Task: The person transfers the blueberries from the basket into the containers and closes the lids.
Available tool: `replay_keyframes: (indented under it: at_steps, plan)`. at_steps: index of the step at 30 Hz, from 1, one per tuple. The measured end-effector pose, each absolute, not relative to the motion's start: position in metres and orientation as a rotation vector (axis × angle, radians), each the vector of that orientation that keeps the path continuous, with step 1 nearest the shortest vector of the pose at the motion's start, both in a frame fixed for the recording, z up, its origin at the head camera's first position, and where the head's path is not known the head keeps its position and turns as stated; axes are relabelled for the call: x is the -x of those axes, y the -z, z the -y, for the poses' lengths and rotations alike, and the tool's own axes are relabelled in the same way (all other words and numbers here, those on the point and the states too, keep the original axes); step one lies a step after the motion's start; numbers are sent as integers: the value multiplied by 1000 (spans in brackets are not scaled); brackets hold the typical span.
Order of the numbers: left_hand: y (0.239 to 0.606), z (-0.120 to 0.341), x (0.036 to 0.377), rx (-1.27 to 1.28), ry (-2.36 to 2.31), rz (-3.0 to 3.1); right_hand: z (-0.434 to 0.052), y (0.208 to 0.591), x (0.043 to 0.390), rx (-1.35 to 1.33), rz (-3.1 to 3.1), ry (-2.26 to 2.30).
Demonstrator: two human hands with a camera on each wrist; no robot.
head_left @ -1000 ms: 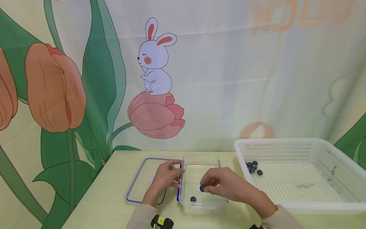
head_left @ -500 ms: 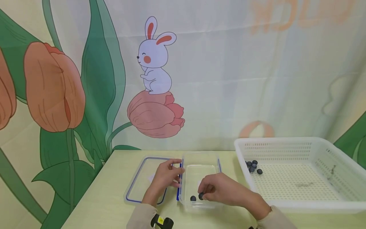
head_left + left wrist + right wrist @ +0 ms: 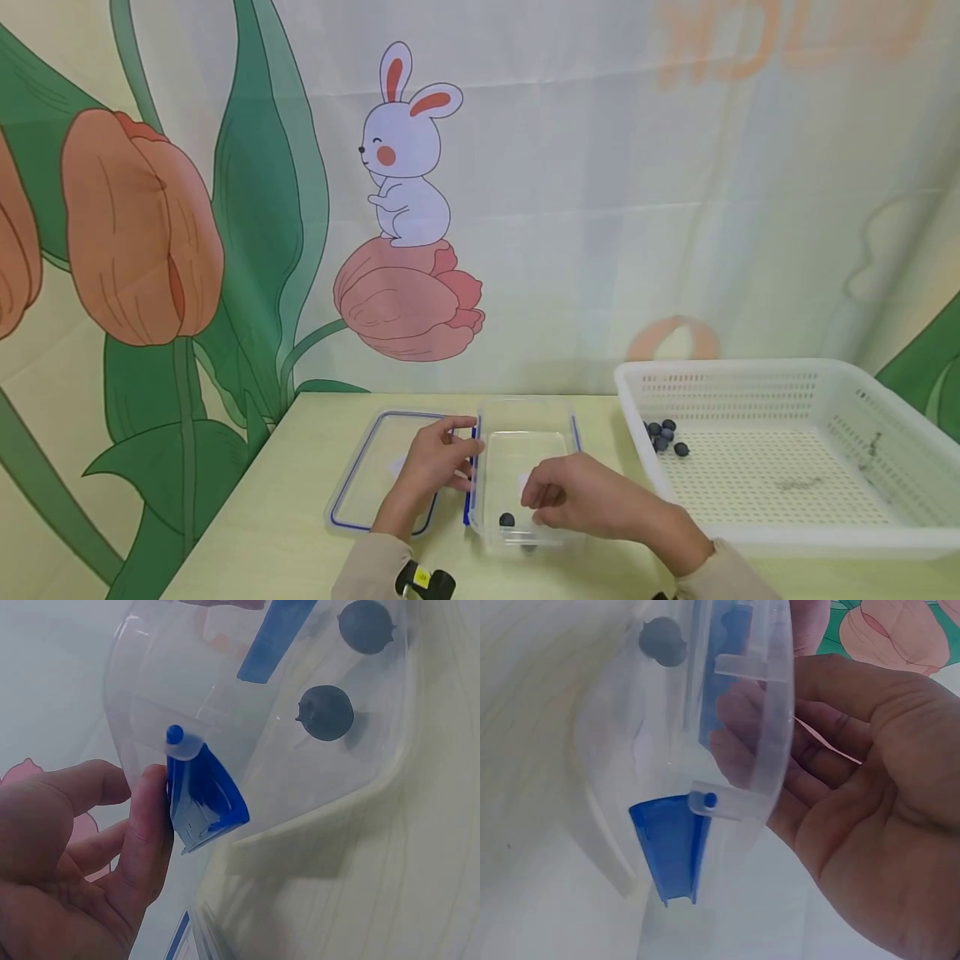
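Note:
A clear plastic container point(image 3: 525, 417) with blue clips stands open at the table's middle. My left hand point(image 3: 459, 460) rests against its left side, and in the left wrist view a straight finger point(image 3: 146, 825) touches the blue clip point(image 3: 202, 796). Inside the container, my right hand point(image 3: 538, 500) hovers low with relaxed fingers and holds nothing. The right wrist view shows its palm point(image 3: 870, 795) open behind the clear wall. Two dark blueberries point(image 3: 507, 520) point(image 3: 325, 712) lie on the container's floor near its front.
The container's blue-rimmed lid point(image 3: 371, 471) lies flat to the left, partly under my left hand. At the right stands a white perforated basket point(image 3: 787, 383) with several blueberries point(image 3: 663, 436) in its near-left corner. A printed curtain hangs behind the table.
My right hand lowered a pinched blueberry into the container's front and let it go; its fingers are now relaxed. The left hand stayed put.

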State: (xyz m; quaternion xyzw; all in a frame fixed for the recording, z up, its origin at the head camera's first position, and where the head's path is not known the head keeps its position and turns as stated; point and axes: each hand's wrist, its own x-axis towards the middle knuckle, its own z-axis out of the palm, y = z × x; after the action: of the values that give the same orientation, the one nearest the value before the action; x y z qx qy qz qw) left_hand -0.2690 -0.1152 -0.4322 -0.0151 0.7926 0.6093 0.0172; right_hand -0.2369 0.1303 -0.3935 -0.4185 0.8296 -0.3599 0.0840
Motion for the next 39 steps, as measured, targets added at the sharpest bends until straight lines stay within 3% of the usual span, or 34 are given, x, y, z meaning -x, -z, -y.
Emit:
replay_keyframes:
  at_steps: [15, 39]
  plan:
    - [433, 117, 271, 77, -1887, -2471, -151, 356, 230, 1193, -2622, 1078]
    - [432, 115, 270, 81, -1903, -2458, -244, 301, 234, 938, -2970, 1150]
